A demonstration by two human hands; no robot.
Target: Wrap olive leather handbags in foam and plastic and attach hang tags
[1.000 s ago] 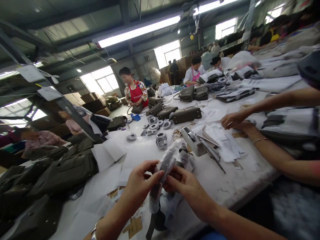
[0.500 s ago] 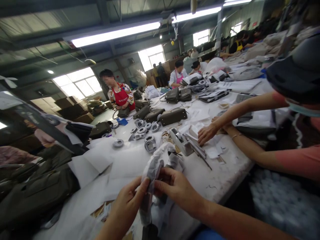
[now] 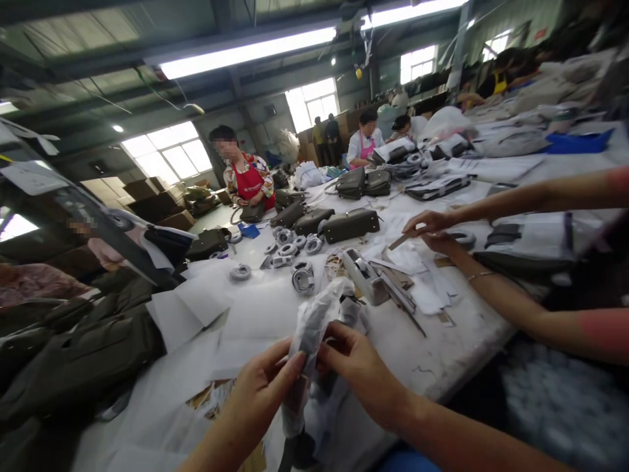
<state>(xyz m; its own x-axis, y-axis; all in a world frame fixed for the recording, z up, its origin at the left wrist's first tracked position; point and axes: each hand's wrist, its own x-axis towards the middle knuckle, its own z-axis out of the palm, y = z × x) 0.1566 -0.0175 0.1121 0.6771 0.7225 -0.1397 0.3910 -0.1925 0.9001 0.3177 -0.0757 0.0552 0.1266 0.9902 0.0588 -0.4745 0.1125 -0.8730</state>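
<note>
A dark strap wrapped in thin whitish film (image 3: 312, 322) curves upward above the near part of the table. My left hand (image 3: 268, 387) pinches its left side between thumb and fingers. On the other side, my right hand (image 3: 361, 370) has its fingers closed around the same wrapped strap, with the fingertips partly hidden. The strap's bare dark end (image 3: 297, 451) hangs below my hands. Just beyond it stands a grey tape dispenser (image 3: 364, 278), and wrapped coiled straps (image 3: 303, 278) lie farther to the left.
White paper sheets (image 3: 189, 308) cover the table at the left, beside a pile of dark bags (image 3: 98, 360). More dark bags (image 3: 351, 225) lie behind the coils. At the right, a co-worker's hands (image 3: 427, 226) hold a thin strip. The table edge (image 3: 472, 364) runs diagonally.
The view has shifted, so the scene sits farther right. The co-worker's hands have lifted from the papers with a thin strip, and the head at the right has left view. My hands keep their hold.
</note>
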